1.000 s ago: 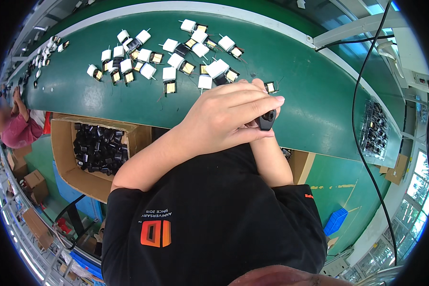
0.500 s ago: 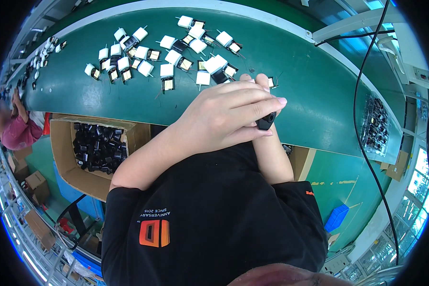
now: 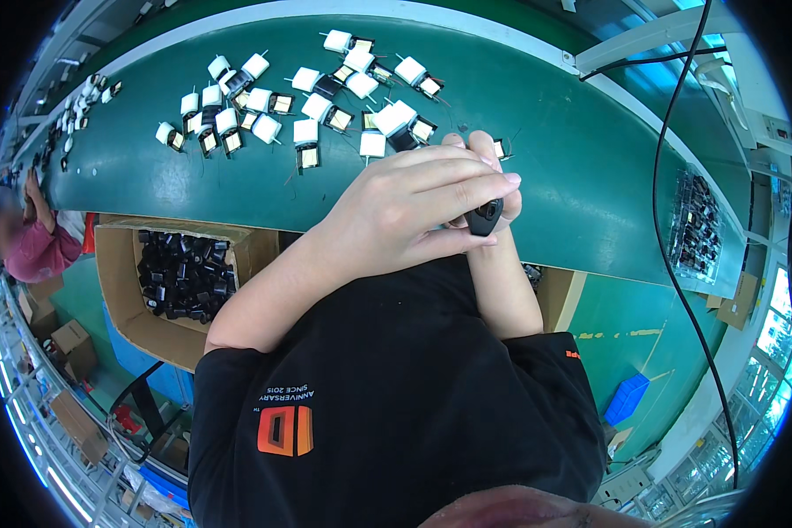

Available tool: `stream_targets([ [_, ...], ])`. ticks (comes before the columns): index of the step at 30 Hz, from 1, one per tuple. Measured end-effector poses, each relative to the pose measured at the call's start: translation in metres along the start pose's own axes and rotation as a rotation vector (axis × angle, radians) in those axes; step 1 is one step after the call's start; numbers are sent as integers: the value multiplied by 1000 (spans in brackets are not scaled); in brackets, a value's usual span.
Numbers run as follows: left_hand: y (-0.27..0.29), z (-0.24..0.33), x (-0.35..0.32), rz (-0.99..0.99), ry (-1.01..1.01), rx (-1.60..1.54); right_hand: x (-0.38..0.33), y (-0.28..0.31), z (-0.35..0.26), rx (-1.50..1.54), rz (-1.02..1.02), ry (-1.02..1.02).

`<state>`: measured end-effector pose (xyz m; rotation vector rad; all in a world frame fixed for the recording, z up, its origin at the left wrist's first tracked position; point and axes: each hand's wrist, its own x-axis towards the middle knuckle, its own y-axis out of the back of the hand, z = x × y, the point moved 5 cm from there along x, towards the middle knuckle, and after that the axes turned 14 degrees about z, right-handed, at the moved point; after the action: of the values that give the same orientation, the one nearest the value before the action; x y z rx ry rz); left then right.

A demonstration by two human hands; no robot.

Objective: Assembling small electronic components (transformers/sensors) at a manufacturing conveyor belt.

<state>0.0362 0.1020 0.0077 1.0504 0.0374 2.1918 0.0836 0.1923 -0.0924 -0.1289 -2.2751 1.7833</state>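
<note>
Over the near edge of the green table, my left hand (image 3: pixel 405 198) reaches across from the left, its fingers and thumb closed around a small black plastic housing (image 3: pixel 484 217). The end of this housing faces me below the fingers. My right hand (image 3: pixel 508 198) is pressed against it from the other side, mostly covered by the left; its fingers are bent, with fingertips showing above. Just beyond them a cream-and-black piece (image 3: pixel 500 150) with thin wires shows; I cannot tell whether it is held. Several white-and-black parts (image 3: pixel 317 107) with thin wires lie scattered beyond my hands.
A cardboard box (image 3: pixel 119 304) of black housings (image 3: pixel 185 273) stands at the left below the table edge. At the right end is a clear tray (image 3: pixel 695 229) of dark parts. A black cable (image 3: pixel 656 189) hangs across the right side. Another person (image 3: pixel 40 242) sits far left.
Both hands have shifted slightly left with the black housing, which has tilted a little. The parts on the table lie as before.
</note>
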Motion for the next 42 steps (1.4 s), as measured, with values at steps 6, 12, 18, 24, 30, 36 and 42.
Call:
stream_targets([
  [6, 4, -5, 3, -40, -26, -7, -3, -13, -5, -29, 21, 1],
  [12, 13, -11, -3, -19, 9, 86, -18, -6, -51, -1099, 345, 670],
  [18, 6, -13, -4, -27, -57, 110, -18, -39, -24, -748, 335, 119],
  [24, 6, -26, -13, -89, 267, 136, -18, -34, -21, -521, 321, 6],
  [30, 5, -19, -7, -140, 193, 184, -20, -30, -16, -478, 418, -11],
  [36, 4, -20, -12, -86, 235, 234, -25, -34, 1, -417, 457, 74],
  [42, 5, -23, -15, -86, 264, 216, -24, -38, 1, -436, 454, 43],
])
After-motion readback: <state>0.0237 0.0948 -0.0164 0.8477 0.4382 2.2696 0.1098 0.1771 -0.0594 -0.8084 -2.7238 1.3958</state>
